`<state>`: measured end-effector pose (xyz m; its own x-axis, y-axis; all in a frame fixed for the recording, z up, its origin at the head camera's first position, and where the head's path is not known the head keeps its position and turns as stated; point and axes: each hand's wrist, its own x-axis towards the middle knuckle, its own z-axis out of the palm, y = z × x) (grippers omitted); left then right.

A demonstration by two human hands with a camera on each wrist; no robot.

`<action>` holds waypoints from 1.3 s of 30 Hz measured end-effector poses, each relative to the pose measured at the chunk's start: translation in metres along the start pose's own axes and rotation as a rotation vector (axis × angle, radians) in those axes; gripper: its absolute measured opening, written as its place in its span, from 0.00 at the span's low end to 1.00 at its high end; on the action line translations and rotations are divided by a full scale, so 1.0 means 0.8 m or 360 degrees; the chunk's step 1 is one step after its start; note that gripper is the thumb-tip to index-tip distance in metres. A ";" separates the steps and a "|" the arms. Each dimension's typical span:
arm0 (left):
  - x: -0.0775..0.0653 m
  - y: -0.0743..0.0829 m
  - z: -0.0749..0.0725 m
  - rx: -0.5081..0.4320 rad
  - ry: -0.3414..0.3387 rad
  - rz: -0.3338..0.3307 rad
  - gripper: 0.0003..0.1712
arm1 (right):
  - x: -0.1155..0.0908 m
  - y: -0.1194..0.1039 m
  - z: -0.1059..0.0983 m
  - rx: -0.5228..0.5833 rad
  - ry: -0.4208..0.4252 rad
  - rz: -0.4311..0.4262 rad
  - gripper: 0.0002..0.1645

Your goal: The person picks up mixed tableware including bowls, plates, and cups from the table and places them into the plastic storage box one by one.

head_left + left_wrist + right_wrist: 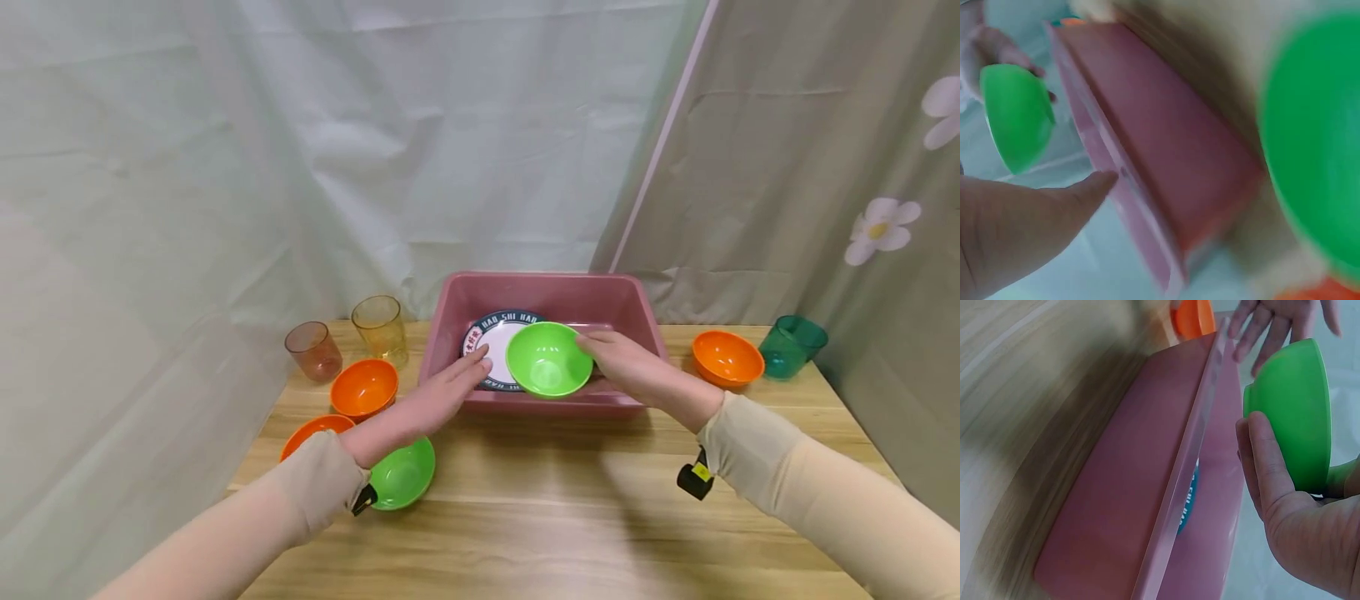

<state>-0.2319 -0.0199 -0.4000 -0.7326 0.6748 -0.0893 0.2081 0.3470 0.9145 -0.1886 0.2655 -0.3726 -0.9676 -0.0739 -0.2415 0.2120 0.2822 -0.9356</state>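
Observation:
My right hand (618, 360) grips a green bowl (550, 360) by its right side, thumb at the rim and fingers beneath, as the right wrist view shows. The bowl is held above the pink basin (540, 404). Inside the basin lies a white plate (495, 343) with a dark patterned rim, partly hidden by the bowl. My left hand (450, 390) reaches over the basin's left front edge with straight fingers and holds nothing; a small gap parts it from the bowl. Under my left wrist another green bowl (405, 477) rests on the table, partly covered.
Left of the basin stand a reddish cup (313, 352), a yellow cup (380, 331), an orange bowl (364, 387) and another orange bowl (303, 432) partly behind my sleeve. On the right are an orange bowl (726, 358) and a teal cup (791, 348). Curtains (487, 150) surround the wooden table (525, 517).

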 end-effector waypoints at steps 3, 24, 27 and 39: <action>0.011 0.008 0.015 -0.0655 0.0024 -0.0167 0.43 | 0.002 0.000 0.002 0.0007 -0.0012 -0.0002 0.30; 0.034 0.021 0.061 -0.1524 0.0129 -0.0337 0.33 | 0.003 0.001 0.017 0.0117 -0.0139 -0.0037 0.29; 0.034 0.021 0.061 -0.1540 0.0152 -0.0331 0.33 | 0.003 -0.001 0.018 0.0172 -0.0159 -0.0018 0.29; 0.034 0.021 0.056 -0.1542 0.0169 -0.0338 0.32 | 0.002 -0.001 0.020 0.0146 -0.0169 -0.0046 0.29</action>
<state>-0.2191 0.0335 -0.4051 -0.7575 0.5820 -0.2956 -0.5178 -0.2599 0.8151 -0.1882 0.2502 -0.3766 -0.9545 -0.1827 -0.2356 0.2007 0.1905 -0.9610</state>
